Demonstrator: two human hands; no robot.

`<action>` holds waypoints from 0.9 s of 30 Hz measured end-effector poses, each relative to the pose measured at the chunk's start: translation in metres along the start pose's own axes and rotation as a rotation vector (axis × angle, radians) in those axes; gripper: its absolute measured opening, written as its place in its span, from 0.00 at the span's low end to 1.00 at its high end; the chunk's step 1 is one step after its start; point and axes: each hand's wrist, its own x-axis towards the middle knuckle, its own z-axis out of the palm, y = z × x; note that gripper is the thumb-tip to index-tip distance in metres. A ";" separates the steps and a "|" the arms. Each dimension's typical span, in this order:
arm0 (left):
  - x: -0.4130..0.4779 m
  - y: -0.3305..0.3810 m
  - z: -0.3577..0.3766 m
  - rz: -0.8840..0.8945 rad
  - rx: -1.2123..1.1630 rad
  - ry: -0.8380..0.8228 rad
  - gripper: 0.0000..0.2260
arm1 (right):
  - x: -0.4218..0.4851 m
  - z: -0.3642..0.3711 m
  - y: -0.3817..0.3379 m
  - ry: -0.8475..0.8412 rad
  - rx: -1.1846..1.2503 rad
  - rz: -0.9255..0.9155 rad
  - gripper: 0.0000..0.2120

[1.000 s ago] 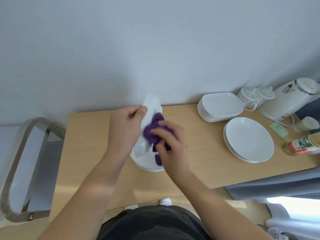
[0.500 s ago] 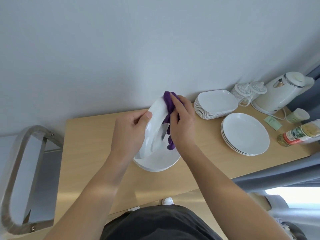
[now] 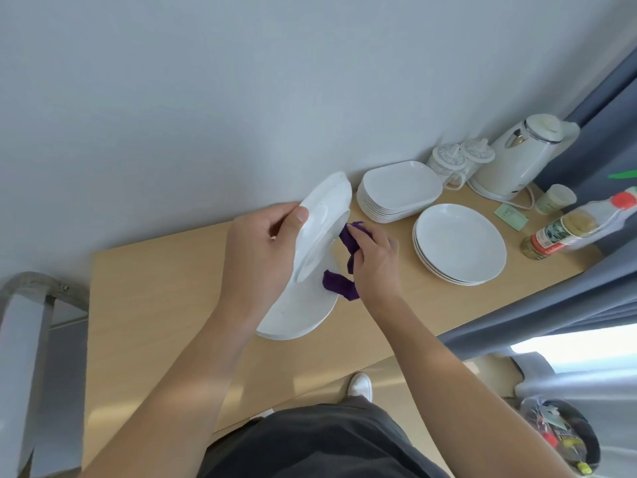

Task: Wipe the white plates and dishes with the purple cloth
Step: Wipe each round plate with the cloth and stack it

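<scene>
The left hand (image 3: pixel 262 250) grips a white plate (image 3: pixel 324 219) by its rim, holding it tilted on edge above another plate (image 3: pixel 296 315) that lies flat on the worktop (image 3: pixel 155 288), so this one looks mid-wipe. The right hand (image 3: pixel 375 263) is curled round the bunched purple cloth (image 3: pixel 339 286) at the tilted plate's right edge. Further right stand a stack of oblong dishes (image 3: pixel 401 188) and a stack of round plates (image 3: pixel 460 243); I cannot tell whether they are already wiped, so the job seems partway.
</scene>
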 end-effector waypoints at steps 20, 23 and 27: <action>0.014 0.008 0.241 0.597 0.649 -0.098 0.05 | 0.117 -0.167 0.150 -0.147 0.534 0.581 0.17; 0.013 0.006 0.272 0.634 0.642 -0.155 0.04 | 0.119 -0.179 0.181 -0.164 0.417 0.597 0.14; 0.013 0.005 0.307 0.622 0.620 -0.287 0.06 | 0.114 -0.192 0.211 -0.093 0.367 0.618 0.18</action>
